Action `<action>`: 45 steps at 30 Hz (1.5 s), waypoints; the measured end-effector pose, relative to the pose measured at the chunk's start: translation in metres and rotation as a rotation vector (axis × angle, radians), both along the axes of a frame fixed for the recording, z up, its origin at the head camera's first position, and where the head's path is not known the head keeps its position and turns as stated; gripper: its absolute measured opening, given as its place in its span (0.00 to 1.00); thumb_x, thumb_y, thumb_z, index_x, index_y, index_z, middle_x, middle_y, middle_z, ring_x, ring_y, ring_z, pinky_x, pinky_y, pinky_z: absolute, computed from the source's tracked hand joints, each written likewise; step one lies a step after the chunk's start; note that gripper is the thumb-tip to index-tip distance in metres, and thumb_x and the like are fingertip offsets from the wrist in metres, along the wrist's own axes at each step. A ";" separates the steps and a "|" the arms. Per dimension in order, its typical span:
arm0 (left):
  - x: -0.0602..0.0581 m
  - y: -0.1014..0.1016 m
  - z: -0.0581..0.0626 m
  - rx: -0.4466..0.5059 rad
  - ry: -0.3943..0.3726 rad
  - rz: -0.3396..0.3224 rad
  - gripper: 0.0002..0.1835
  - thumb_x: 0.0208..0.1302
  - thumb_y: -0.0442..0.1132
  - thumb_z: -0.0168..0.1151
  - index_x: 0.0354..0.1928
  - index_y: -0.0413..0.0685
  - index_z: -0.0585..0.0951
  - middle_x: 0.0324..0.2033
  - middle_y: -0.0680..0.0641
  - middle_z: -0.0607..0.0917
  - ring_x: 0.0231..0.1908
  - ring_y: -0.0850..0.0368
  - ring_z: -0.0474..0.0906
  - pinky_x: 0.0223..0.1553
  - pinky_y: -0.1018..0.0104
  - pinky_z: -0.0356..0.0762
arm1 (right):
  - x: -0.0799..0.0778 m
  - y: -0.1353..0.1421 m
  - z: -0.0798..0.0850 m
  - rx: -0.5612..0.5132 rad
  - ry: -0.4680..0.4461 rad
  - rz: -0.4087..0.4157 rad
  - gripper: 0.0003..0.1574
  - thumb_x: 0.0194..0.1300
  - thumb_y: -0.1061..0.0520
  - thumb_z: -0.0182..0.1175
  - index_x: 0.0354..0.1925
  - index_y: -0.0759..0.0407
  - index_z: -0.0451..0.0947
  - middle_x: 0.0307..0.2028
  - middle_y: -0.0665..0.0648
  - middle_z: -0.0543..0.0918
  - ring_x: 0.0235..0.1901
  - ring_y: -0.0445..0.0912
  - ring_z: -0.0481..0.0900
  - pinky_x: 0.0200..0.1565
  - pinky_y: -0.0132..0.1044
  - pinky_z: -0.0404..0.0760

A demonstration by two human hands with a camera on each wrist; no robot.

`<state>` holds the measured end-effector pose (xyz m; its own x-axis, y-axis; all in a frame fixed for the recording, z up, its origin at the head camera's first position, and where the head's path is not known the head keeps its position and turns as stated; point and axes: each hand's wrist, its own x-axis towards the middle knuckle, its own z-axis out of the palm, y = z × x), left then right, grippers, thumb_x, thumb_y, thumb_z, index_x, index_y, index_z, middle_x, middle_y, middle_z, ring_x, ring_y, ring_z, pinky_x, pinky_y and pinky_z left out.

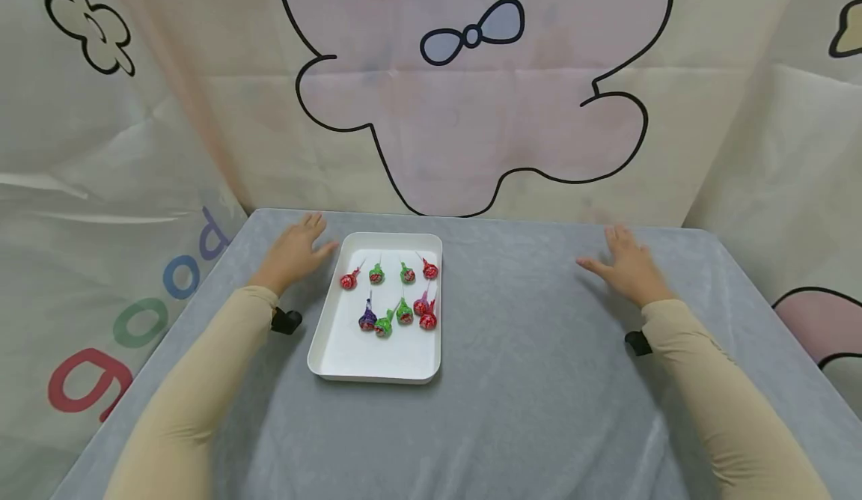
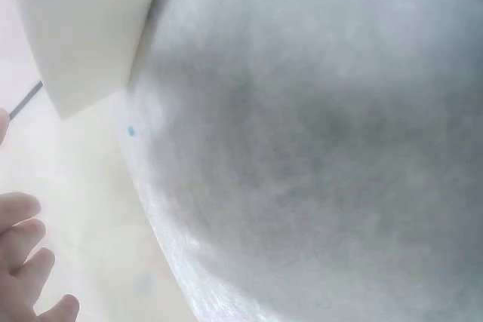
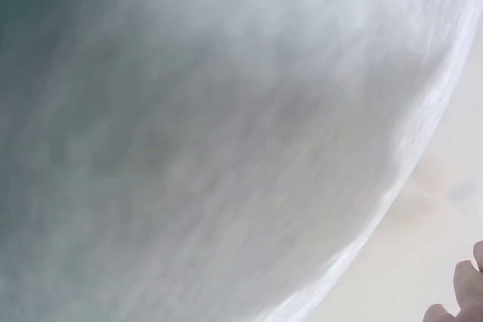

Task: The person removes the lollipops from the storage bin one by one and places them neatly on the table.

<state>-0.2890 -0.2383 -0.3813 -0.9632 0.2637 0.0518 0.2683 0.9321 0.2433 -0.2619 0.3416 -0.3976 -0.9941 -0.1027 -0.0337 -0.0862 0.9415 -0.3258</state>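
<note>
My left hand (image 1: 295,254) is held with fingers extended beside the far left corner of a white tray (image 1: 370,358), its thumb tip close to the rim. Nothing is in its grasp. Inside the tray lie several wrapped lollipops, among them a purple lollipop (image 1: 367,319), a green lollipop (image 1: 404,313) and a red lollipop (image 1: 428,319). Over the far right of the table my right hand (image 1: 631,269) also has its fingers spread and holds nothing. Only fingertips (image 2: 26,280) show at the edge of the left wrist view, and a few fingers (image 3: 469,288) in the right.
A grey cloth (image 1: 525,350) covers the table. Behind it hangs a pale backdrop (image 1: 673,148) with cartoon outlines, and a side sheet (image 1: 40,260) with coloured letters stands at the left. Each wrist carries a small black camera (image 1: 286,322).
</note>
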 end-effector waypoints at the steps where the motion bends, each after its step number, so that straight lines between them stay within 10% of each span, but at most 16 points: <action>1: 0.001 0.000 0.000 0.003 -0.002 -0.002 0.37 0.76 0.54 0.49 0.75 0.34 0.57 0.76 0.33 0.54 0.77 0.35 0.46 0.76 0.40 0.45 | 0.000 -0.002 0.001 -0.001 -0.001 0.002 0.68 0.68 0.25 0.49 0.76 0.71 0.31 0.76 0.76 0.33 0.76 0.68 0.32 0.70 0.72 0.36; 45: 0.052 0.009 -0.015 0.541 -0.330 0.108 0.40 0.72 0.50 0.57 0.78 0.42 0.53 0.76 0.37 0.58 0.72 0.37 0.60 0.70 0.41 0.62 | 0.023 -0.084 0.006 -0.190 -0.055 0.131 0.61 0.70 0.36 0.57 0.79 0.59 0.32 0.80 0.62 0.33 0.78 0.62 0.36 0.74 0.65 0.44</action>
<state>-0.2367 -0.2296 -0.3958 -0.9709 0.1836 -0.1540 0.0098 0.6723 0.7402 -0.2390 0.2576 -0.3916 -0.9692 -0.2399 -0.0553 -0.1804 0.8448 -0.5038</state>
